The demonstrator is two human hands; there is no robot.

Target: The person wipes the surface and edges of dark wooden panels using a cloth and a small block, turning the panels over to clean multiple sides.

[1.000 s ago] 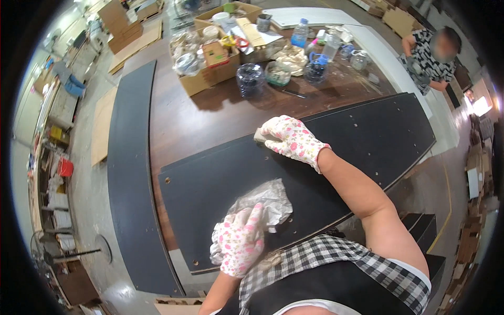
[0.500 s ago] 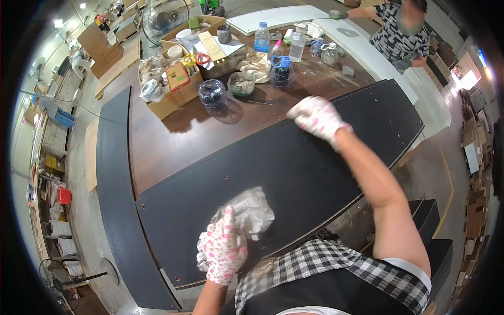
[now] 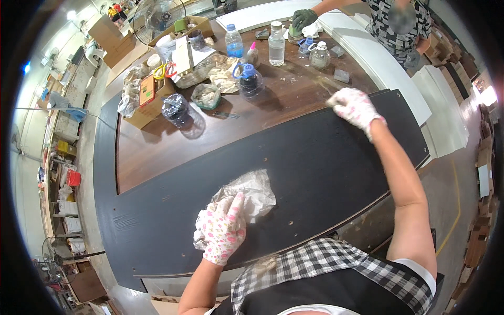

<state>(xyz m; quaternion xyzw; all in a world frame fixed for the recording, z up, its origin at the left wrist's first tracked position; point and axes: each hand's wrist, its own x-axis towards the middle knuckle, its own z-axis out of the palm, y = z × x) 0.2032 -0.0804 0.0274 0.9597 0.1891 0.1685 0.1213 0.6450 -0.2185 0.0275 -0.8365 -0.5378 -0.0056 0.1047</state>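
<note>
Brown table (image 3: 157, 165), long black panel (image 3: 310, 168)

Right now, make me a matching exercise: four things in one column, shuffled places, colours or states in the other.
1. Left hand
2. Right hand
3. Bucket at far left
4. Open cardboard box on the table

A. Red
B. Near the dark panel's far edge
C. Filled with odds and ends
D. Touching crumpled translucent wrapping

Pairs: 1-D, 2-B, 3-A, 4-C

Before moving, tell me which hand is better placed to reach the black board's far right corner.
Probably right: the right hand is near that corner; the left hand is farther off, on crumpled plastic.
</note>
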